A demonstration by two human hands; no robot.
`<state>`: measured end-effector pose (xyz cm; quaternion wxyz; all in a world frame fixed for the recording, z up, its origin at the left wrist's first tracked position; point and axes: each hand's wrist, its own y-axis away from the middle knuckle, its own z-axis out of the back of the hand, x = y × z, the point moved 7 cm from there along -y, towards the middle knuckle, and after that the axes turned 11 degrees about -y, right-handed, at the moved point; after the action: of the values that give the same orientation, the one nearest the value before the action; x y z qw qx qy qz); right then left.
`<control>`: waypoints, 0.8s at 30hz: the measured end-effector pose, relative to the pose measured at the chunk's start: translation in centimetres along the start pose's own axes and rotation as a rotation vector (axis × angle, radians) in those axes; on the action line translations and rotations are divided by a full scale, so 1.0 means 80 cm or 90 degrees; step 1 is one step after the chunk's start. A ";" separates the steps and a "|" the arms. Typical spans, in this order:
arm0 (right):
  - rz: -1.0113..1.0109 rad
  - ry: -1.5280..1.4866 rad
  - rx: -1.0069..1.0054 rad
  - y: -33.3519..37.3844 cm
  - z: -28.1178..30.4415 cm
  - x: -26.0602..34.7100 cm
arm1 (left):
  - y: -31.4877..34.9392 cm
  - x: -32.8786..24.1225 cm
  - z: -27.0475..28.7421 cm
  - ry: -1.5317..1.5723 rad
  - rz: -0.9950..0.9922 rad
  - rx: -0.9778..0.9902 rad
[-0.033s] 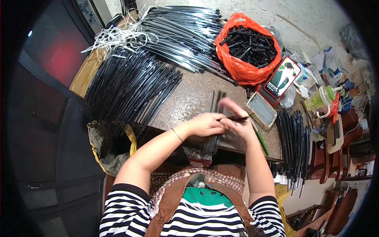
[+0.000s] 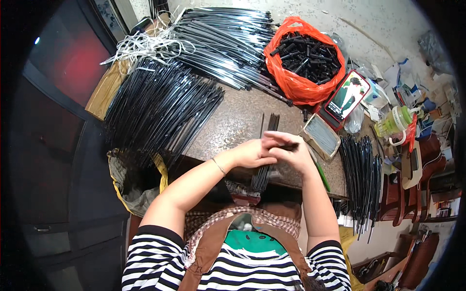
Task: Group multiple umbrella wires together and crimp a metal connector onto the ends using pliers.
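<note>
My left hand [image 2: 249, 153] is closed round a small bundle of thin black rods [image 2: 262, 178] over the near edge of the table. The rods slant upright between my hands, their far ends fanning out beyond the fingers and one standing apart from the others. Against it, my right hand [image 2: 293, 154] is bent, its fingers reaching over the left fingertips. A short dark piece [image 2: 290, 146] shows between its thumb and fingers, too hidden to name. Where the two hands meet, the fingers cover the middle of the bundle.
Black rods [image 2: 155, 106] lie piled at left, with more glossy rods [image 2: 228, 46] behind. A red plastic bag [image 2: 296, 89] holds short black tubes. A phone [image 2: 347, 98], a box of thin grey pins [image 2: 322, 137], a green pen-like stick [image 2: 322, 176] and another rod bundle [image 2: 361, 179] are at right.
My right hand's raised fingers have come down over the left fingertips. The rods, blurred before, now show sharply with their far ends closer together.
</note>
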<state>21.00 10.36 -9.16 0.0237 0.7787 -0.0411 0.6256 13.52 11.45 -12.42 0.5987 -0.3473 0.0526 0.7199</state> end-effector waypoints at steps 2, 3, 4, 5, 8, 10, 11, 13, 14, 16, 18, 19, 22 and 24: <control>-0.041 0.012 0.165 -0.003 -0.027 0.010 | 0.000 0.008 0.012 -0.039 0.036 -0.055; 0.032 -0.088 0.092 -0.007 -0.022 0.023 | 0.000 0.016 0.017 0.004 0.073 -0.097; 0.106 -0.188 0.019 -0.008 -0.016 0.034 | 0.001 0.024 0.021 0.048 0.110 -0.139; 0.117 -0.089 -0.060 -0.004 -0.001 0.034 | 0.002 0.032 0.020 0.155 0.118 -0.171; -0.080 0.057 -0.230 0.035 0.035 -0.025 | 0.009 0.026 0.027 0.117 0.093 -0.234; -0.356 -0.022 -0.027 0.083 -0.003 -0.069 | 0.018 0.020 0.025 0.111 0.101 -0.229; -0.403 -0.146 -0.043 0.101 -0.016 -0.086 | 0.018 0.017 0.022 0.116 0.082 -0.209; -0.420 -0.277 -0.024 0.117 -0.048 -0.109 | 0.015 0.014 0.018 0.124 0.041 -0.177; -0.393 -0.283 0.012 0.118 -0.064 -0.113 | 0.017 0.013 0.018 0.125 0.039 -0.174; -0.328 -0.240 0.002 0.121 -0.071 -0.121 | 0.017 0.012 0.012 0.150 0.057 -0.125; -0.222 -0.133 -0.039 0.116 -0.062 -0.120 | 0.016 0.013 0.009 0.160 0.070 -0.125; -0.222 -0.136 -0.037 0.118 -0.061 -0.124 | 0.016 0.015 0.008 0.157 0.049 -0.139; -0.113 -0.054 -0.128 0.123 -0.038 -0.104 | 0.011 0.011 0.007 0.159 0.043 -0.136; -0.076 0.017 -0.168 0.122 -0.020 -0.107 | 0.008 0.017 0.003 0.162 0.062 -0.121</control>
<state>16.75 1.09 -17.28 0.1633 0.7616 -0.0764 0.6225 12.77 12.53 -13.20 0.5159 -0.4880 0.0764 0.6999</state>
